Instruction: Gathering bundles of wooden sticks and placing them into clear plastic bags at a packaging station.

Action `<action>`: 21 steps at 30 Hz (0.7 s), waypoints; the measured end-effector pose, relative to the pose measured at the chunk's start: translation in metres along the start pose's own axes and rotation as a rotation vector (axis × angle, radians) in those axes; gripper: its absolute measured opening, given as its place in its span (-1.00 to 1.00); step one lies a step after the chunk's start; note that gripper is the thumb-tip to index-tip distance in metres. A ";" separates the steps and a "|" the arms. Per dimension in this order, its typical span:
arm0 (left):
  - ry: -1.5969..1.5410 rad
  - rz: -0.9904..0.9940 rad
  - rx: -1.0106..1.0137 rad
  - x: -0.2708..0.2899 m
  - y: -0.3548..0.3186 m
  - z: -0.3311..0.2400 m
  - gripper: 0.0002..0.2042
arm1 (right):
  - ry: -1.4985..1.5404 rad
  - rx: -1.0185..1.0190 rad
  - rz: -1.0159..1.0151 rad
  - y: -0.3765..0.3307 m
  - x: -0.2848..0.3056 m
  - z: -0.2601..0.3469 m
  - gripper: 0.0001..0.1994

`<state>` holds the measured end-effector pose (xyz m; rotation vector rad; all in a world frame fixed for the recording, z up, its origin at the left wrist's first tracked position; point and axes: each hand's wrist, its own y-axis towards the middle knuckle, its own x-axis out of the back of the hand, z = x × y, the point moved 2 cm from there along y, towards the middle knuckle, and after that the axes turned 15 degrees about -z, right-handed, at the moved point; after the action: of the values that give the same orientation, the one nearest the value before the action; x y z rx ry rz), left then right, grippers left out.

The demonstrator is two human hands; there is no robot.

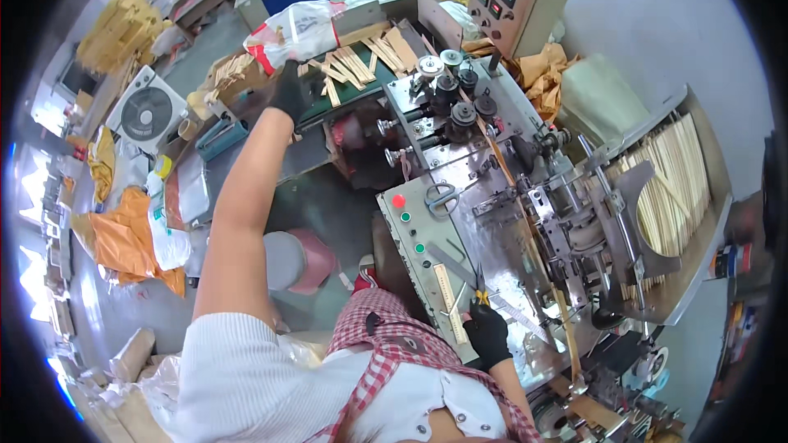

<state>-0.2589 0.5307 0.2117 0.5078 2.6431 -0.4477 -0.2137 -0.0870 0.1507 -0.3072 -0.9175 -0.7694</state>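
Note:
My left hand [293, 97], in a black glove, reaches far out to the near end of a green conveyor belt [351, 98]. Flat pale wooden sticks [349, 67] lie loosely across that belt, just right of the hand. Its fingers are dark and blurred, so their grip does not show. My right hand [489, 336], in a black glove with bare fingertips, rests low at the machine's edge. Right at its fingertips are pliers with yellow handles [482, 297]; whether the fingers close on them is unclear. A metal ruler [450, 261] and a wooden-coloured ruler [448, 299] lie beside them.
The metal machine [509, 172] has rollers and a thin brown strip running through it. Its hopper [698, 254] holds many thin sticks. Scissors [442, 198] lie near a panel with red and green buttons [410, 230]. A control box [513, 0], pink stool [312, 264] and fan [148, 111] stand around.

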 end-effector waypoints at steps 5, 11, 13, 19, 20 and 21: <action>0.387 0.262 0.254 -0.063 -0.095 0.085 -0.75 | 0.086 -0.116 -0.086 -0.009 -0.006 -0.016 -0.79; 0.915 0.564 0.354 0.007 -0.224 0.212 -0.82 | -0.169 -0.487 -0.937 -0.043 0.038 -0.136 -0.62; 0.660 0.335 0.610 0.034 -0.256 0.217 -0.77 | -0.116 -0.571 -1.274 -0.034 0.071 -0.146 -0.60; 0.792 0.262 0.782 0.036 -0.280 0.256 -0.80 | -0.226 -0.639 -1.321 -0.033 0.107 -0.153 -0.75; 0.809 0.240 0.756 0.022 -0.286 0.252 -0.81 | -0.359 -0.689 -1.360 -0.038 0.116 -0.156 -0.74; 0.816 0.208 0.732 0.013 -0.295 0.250 -0.81 | -0.439 -0.611 -1.414 -0.039 0.131 -0.164 -0.72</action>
<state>-0.3091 0.1798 0.0575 1.4261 3.0271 -1.4005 -0.0950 -0.2648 0.1566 -0.3377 -1.2544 -2.3768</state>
